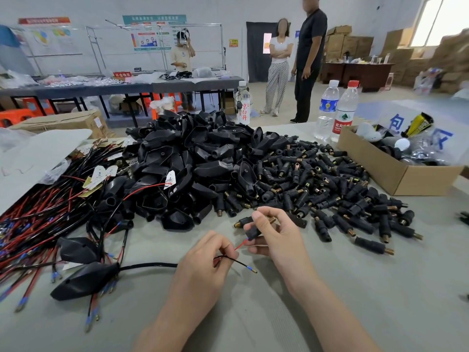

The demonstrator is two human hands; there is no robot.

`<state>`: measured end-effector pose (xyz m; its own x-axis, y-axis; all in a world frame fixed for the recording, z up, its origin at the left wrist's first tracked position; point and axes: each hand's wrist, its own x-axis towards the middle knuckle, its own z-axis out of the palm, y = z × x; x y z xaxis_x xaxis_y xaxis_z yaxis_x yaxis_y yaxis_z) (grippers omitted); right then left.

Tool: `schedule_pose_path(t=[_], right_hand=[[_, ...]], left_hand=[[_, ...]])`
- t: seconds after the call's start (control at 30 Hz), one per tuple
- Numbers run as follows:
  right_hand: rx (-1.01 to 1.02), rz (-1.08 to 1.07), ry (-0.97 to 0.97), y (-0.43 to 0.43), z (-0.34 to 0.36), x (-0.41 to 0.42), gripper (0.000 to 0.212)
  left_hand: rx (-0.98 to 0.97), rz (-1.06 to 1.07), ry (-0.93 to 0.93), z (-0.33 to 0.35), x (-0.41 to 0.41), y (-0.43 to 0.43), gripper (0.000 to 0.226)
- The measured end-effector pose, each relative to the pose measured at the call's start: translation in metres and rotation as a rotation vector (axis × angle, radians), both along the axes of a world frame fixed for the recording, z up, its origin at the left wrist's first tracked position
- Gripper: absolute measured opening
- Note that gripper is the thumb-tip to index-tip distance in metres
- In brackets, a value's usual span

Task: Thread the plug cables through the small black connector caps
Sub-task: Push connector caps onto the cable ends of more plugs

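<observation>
Over the grey table (330, 313), the left hand (205, 260) is curled tight, pinching a thin black cable (149, 266) just where it splits. The pinch itself is tucked behind the knuckles. From that fist a red wire (241, 244) slants up to the right and a black wire (238, 262) droops free, its small metal tip hanging clear of the table. The right hand (274, 235) grips a small black cap (253, 232) between thumb and fingers, which cover most of it; only its dark lower end and brass thread poke out. The red wire meets that lower end, but I can't tell whether it has gone into the hole. The cable's far end disappears into a black shell (83, 283) lying to the left. Just beyond the hands sprawls a heap of caps (330, 194); a cardboard box (396, 171) sits cut off by the right edge.
</observation>
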<state>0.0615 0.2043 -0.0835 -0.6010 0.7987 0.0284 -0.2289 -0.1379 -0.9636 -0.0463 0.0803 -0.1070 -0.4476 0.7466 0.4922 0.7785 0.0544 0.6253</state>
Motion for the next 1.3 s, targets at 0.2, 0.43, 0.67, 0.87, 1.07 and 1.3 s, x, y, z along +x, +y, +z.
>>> schedule_pose_path(t=[0.2, 0.43, 0.67, 0.87, 1.07, 1.3], right_hand=[[-0.01, 0.145, -0.024, -0.007, -0.002, -0.004, 0.024], [-0.261, 0.228, 0.101, -0.006, 0.003, -0.001, 0.042], [-0.193, 0.303, 0.062, -0.006, 0.004, 0.002, 0.039], [-0.188, 0.341, 0.037, -0.007, 0.003, 0.001, 0.041], [-0.166, 0.254, 0.042, -0.004, 0.005, 0.004, 0.037], [-0.244, 0.273, 0.095, -0.012, 0.005, 0.0, 0.04]], left_hand=[[0.06, 0.017, -0.081, -0.001, -0.001, -0.002, 0.032], [0.105, 0.015, -0.192, 0.003, 0.001, -0.004, 0.018], [0.087, -0.006, -0.315, 0.008, 0.003, -0.007, 0.019], [0.093, -0.009, -0.377, 0.015, 0.004, -0.01, 0.015], [0.11, -0.026, -0.247, 0.016, 0.006, -0.011, 0.018], [0.149, 0.039, -0.195, 0.018, 0.005, -0.012, 0.038]])
